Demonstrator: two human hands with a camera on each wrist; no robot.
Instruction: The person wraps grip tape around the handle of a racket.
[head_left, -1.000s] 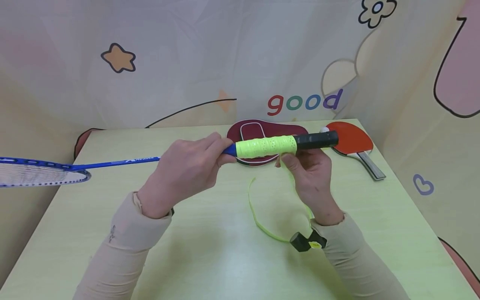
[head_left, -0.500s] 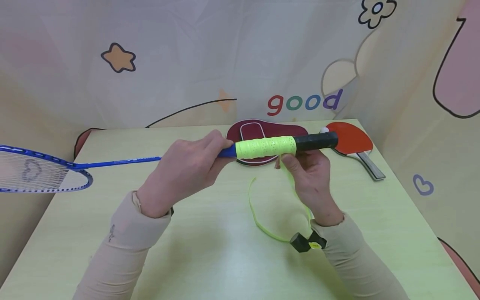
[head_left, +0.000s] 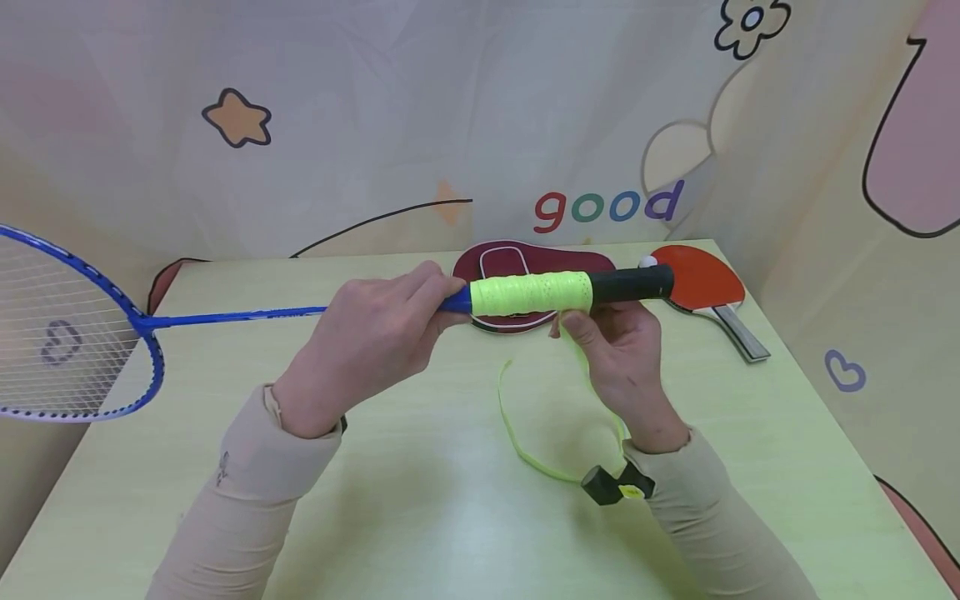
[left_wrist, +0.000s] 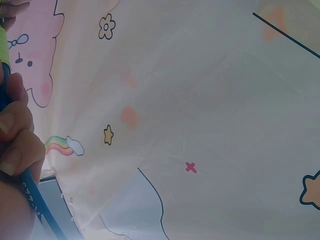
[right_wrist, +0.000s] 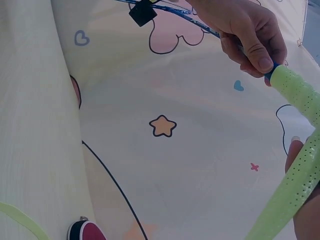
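A blue badminton racket (head_left: 240,317) is held level above the table. My left hand (head_left: 367,346) grips it at the blue cone just above the handle. Neon-yellow perforated grip tape (head_left: 531,294) is wound round the upper handle; the butt end (head_left: 633,283) is bare black. Below the handle, my right hand (head_left: 618,367) pinches the tape where it leaves the wraps. The strip's loose tail (head_left: 517,437) hangs in a loop past the right wrist. In the right wrist view the tape strip (right_wrist: 292,192) stretches down from the handle, beside the right hand's fingers (right_wrist: 302,165).
A dark red paddle case (head_left: 468,262) lies at the table's back edge, partly behind the handle. To its right are a red table tennis paddle (head_left: 705,275) and a white ball (head_left: 647,262). A printed curtain (head_left: 360,125) hangs behind the pale table (head_left: 420,517).
The racket has turned about its own length, so its strung head now shows broad instead of nearly edge-on. Both hands have stayed almost in place.
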